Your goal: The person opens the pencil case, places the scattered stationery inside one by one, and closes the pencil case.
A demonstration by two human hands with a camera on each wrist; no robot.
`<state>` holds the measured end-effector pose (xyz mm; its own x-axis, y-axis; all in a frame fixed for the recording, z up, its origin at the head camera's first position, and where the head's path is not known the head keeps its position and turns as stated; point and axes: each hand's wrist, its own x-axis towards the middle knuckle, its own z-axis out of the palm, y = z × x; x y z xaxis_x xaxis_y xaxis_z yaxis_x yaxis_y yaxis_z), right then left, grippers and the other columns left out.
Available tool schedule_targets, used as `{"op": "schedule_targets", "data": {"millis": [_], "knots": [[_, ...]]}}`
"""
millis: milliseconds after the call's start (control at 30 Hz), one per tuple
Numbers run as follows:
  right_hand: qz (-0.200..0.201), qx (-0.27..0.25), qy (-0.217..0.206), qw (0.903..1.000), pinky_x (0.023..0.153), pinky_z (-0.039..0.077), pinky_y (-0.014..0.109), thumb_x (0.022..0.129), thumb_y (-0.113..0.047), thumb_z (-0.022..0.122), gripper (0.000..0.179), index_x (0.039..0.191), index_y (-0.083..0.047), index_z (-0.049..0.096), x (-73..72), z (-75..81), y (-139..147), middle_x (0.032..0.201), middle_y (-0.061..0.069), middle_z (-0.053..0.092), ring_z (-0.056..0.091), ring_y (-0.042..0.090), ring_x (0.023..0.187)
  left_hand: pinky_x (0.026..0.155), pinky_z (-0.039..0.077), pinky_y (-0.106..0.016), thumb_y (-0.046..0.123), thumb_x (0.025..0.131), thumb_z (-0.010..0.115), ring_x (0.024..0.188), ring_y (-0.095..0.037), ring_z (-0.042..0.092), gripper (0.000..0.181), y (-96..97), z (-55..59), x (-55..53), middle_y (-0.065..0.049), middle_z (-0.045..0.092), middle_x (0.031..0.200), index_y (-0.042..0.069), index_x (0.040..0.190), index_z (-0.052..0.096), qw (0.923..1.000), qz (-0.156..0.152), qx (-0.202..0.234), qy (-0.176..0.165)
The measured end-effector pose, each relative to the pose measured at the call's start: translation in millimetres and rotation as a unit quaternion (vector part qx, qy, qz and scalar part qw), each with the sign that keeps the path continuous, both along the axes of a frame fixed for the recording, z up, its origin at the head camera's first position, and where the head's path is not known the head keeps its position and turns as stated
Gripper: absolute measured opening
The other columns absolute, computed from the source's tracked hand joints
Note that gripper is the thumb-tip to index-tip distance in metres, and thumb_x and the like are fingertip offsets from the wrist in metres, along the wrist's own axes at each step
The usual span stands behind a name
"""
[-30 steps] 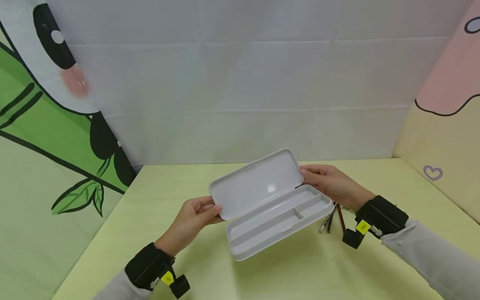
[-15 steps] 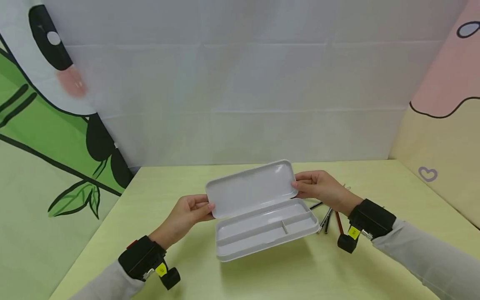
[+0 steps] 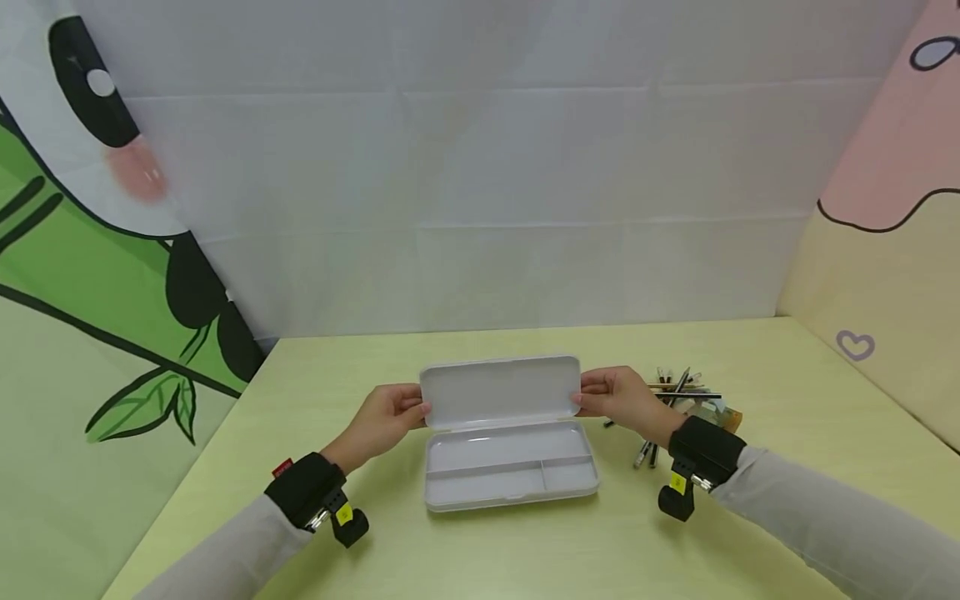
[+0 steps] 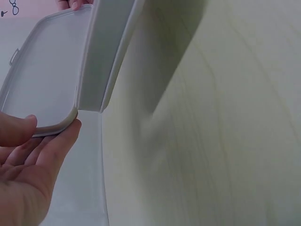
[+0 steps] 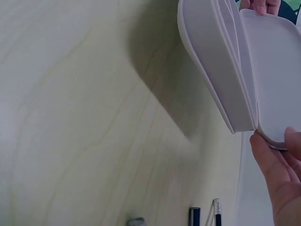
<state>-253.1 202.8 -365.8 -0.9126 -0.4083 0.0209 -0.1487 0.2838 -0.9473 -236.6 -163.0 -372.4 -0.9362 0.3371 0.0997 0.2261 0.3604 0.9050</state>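
Leaves [image 3: 153,398] are painted on the left wall [image 3: 45,467], under a big green shape. Next comes the left sleeve [image 3: 232,546], with a black band [image 3: 303,492] at the wrist. The left hand [image 3: 382,423] holds the left side of the white lid [image 3: 501,392]. Its fingers [image 4: 61,146] are clamped on the edge, with the thumb [image 4: 19,129] on the inside and the rest behind.

In the middle, the box [image 3: 510,467] is wide open, low over the counter [image 3: 525,562], between the two hands. The lid leans up at the back and joins the box along one long side. Inside, there is one long slot at the back, then a long slot and a short slot at the front. A shadow [image 4: 169,61] lies on the counter, but I cannot tell if the box touches down.

The right hand [image 3: 622,404] holds the right side of the lid. Its fingers [image 5: 270,162] are clamped on too, thumb in front. Just past it, pencils [image 3: 684,382] lie crossed in a messy pile, with a small brown thing [image 3: 732,419] at the far end. The right sleeve [image 3: 840,508] comes next. Last, a purple heart [image 3: 855,345] is on the right wall [image 3: 900,292].
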Motion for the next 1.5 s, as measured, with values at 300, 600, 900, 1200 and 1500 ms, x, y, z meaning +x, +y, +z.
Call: {"op": "schedule_targets", "data": {"millis": [300, 600, 900, 1200, 1500], "knots": [[-0.010, 0.012, 0.007, 0.9999, 0.092, 0.064, 0.040, 0.103, 0.008, 0.060, 0.036, 0.133, 0.026, 0.054, -6.6, -13.5, 2.4, 0.121, 0.037, 0.069, 0.078, 0.032, 0.102, 0.089, 0.065, -0.045, -0.012, 0.102, 0.058, 0.104, -0.045, 0.075, 0.029, 7.3, -7.2, -9.7, -0.038, 0.070, 0.119, -0.025, 0.128, 0.059, 0.9996, 0.002, -0.029, 0.004], [-0.020, 0.010, -0.013, 0.9997, 0.091, 0.065, 0.036, 0.103, 0.008, 0.061, 0.036, 0.133, 0.026, 0.055, -5.6, -17.6, -0.4, 0.121, 0.035, 0.070, 0.078, 0.029, 0.101, 0.089, 0.065, -0.043, -0.012, 0.101, 0.059, 0.105, -0.044, 0.075, 0.029, 6.8, -12.8, -13.7, -0.037, 0.070, 0.120, -0.025, 0.127, 0.059, 0.9992, 0.003, -0.040, -0.004], [-0.016, 0.006, -0.014, 0.9998, 0.090, 0.065, 0.036, 0.103, 0.009, 0.060, 0.036, 0.133, 0.027, 0.054, -3.4, -17.7, -1.7, 0.120, 0.036, 0.070, 0.078, 0.030, 0.102, 0.088, 0.066, -0.041, -0.012, 0.101, 0.059, 0.105, -0.043, 0.075, 0.030, 5.2, -13.2, -13.5, -0.037, 0.070, 0.120, -0.025, 0.129, 0.058, 0.9990, 0.000, -0.043, -0.008], [-0.005, 0.002, -0.013, 0.9999, 0.092, 0.064, 0.036, 0.103, 0.008, 0.061, 0.036, 0.134, 0.026, 0.054, -6.5, -21.6, 0.6, 0.122, 0.037, 0.069, 0.077, 0.032, 0.104, 0.089, 0.065, -0.043, -0.013, 0.101, 0.059, 0.106, -0.046, 0.074, 0.031, 6.5, -10.9, -11.3, -0.039, 0.069, 0.120, -0.027, 0.128, 0.057, 0.9995, -0.004, -0.033, -0.004], [0.029, 0.080, 0.037, 0.9957, 0.098, 0.061, 0.036, 0.102, -0.004, 0.068, 0.042, 0.137, 0.017, 0.058, -7.7, -8.3, 27.2, 0.128, 0.034, 0.067, 0.070, 0.040, 0.118, 0.092, 0.065, -0.042, -0.009, 0.101, 0.062, 0.106, -0.042, 0.075, 0.033, 2.8, -11.1, -8.5, -0.036, 0.070, 0.121, -0.023, 0.130, 0.059, 0.9990, 0.020, -0.035, -0.016]]}}
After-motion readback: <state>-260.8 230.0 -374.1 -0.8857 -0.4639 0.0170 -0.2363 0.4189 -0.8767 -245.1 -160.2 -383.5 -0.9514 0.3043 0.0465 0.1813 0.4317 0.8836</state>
